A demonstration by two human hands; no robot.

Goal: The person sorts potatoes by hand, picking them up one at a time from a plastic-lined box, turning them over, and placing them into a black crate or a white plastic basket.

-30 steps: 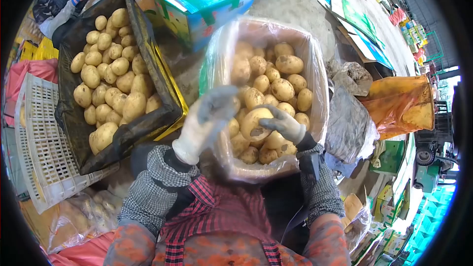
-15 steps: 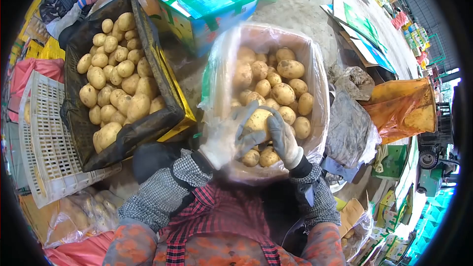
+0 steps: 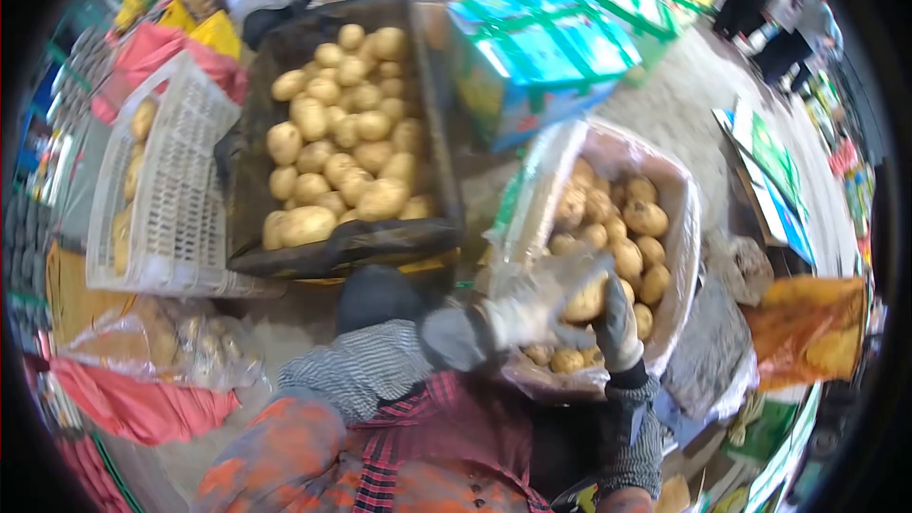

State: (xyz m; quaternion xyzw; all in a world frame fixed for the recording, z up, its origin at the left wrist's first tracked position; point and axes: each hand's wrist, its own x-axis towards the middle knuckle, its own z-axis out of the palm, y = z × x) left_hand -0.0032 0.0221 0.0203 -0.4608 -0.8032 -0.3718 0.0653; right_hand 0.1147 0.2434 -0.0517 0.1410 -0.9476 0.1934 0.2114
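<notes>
Right hand [image 3: 617, 325], grey glove: curled around pale yellow oval potato [image 3: 583, 300] | left hand [image 3: 521, 312], whitish glove, blurred: just left of potato, grip cannot be told | potato sits between both hands, above near end of clear-plastic-lined potato box [image 3: 686, 228].

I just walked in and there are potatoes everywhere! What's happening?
A person in gloves is working over a plastic-lined box full of potatoes. The right hand holds one potato just above the pile. The left hand, blurred, is right beside it. Further left sits a black crate of more potatoes, next to a white basket.
</notes>
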